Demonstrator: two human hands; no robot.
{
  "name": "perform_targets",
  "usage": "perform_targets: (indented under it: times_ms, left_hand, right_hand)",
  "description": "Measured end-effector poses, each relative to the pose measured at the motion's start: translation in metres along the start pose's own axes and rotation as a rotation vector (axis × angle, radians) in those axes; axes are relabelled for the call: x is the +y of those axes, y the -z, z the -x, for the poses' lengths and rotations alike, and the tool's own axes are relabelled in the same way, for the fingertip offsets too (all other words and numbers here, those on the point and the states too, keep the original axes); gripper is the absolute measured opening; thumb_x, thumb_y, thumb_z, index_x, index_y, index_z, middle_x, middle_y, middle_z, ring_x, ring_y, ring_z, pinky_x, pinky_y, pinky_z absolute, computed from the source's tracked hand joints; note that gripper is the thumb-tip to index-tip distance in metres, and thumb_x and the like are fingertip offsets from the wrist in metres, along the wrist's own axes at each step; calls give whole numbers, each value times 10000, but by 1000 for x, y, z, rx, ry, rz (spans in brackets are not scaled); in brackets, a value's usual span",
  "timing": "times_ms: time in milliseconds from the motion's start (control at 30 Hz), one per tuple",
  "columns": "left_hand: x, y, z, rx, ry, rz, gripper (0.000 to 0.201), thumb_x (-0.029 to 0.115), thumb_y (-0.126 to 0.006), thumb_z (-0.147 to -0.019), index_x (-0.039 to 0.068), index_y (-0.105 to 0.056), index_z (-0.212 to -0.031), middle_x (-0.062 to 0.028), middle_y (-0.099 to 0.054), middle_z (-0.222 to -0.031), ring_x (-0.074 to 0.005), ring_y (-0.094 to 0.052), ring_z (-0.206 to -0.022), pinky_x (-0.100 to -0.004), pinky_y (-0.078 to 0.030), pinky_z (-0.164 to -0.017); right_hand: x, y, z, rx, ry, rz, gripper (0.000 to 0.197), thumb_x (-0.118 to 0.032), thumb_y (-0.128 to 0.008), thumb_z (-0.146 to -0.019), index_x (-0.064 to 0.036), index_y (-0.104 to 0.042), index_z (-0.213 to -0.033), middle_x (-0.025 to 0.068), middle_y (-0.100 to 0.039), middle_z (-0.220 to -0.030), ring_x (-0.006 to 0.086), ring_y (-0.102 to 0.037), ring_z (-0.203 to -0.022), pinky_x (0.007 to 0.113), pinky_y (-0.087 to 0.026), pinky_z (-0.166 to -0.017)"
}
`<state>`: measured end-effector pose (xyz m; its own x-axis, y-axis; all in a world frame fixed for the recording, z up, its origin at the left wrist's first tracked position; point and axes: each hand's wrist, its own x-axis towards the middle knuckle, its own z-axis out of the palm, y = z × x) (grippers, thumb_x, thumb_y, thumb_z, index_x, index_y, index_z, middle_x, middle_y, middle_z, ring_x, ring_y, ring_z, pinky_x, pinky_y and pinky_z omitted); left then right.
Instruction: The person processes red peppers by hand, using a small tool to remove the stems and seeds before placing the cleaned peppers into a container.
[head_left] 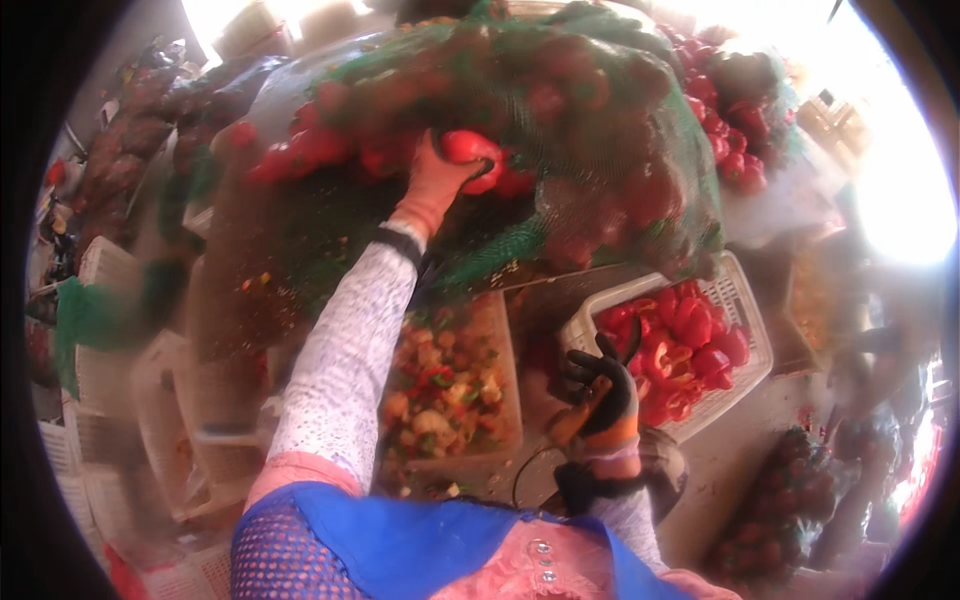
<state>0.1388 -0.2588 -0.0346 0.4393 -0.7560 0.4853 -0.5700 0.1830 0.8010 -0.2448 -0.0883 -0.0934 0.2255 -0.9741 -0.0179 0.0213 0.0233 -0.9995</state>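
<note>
A whole red bell pepper (463, 148) is gripped in my left hand (436, 178), which wears an orange glove and reaches far over the work table. More red peppers (320, 145) lie around it, at the mouth of a green mesh sack (625, 150) filled with peppers. My right hand (607, 405), in an orange and black glove, is bent closed beside a white crate (752, 312) of cut red peppers (690, 335). A thin, dark, curved blade (634, 342), seemingly a small knife's, sticks up from its fingers; its handle is mostly hidden.
Nearer me, between my arms, stands a bin (512, 400) of pepper cores and scraps. White plastic crates (165, 400) crowd the left side. Another heap of red peppers (735, 130) lies at the far right, and a dark mesh sack (775, 510) sits at the lower right.
</note>
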Motion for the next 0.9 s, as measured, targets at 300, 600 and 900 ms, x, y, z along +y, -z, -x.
perform_targets:
  times_ms: [300, 600, 900]
  left_hand:
    - [28, 165, 164, -187, -35, -770, 927, 212, -878, -544, 12, -436, -1334, -237, -443, -1289, -430, -447, -1198, -471, -427, -1022]
    - [-13, 167, 194, 72, 106, -368, 1109, 212, -912, -502, -38, -300, -1393, -248, -424, -1264, -416, -500, -1155, -429, -471, -991]
    - [-16, 174, 200, 71, 206, -323, 731, 317, -884, -560, -19, -495, -1080, -231, -513, -1113, -407, -538, -1066, -425, -479, -932]
  right_hand:
    - [-61, -72, 17, -350, -266, -54, 426, -201, -464, -964, -58, -528, -1360, 114, -649, -1112, 179, -634, -896, 307, -519, -700]
    - [-53, -241, -48, -533, 453, 694, 296, -236, -492, -951, -77, -629, -1161, 232, -672, -951, 387, -651, -863, 461, -512, -765]
    - [-59, -290, -46, -582, 191, 1011, 278, -244, -537, -928, -21, -657, -1042, 259, -665, -939, 440, -629, -919, 486, -499, -800]
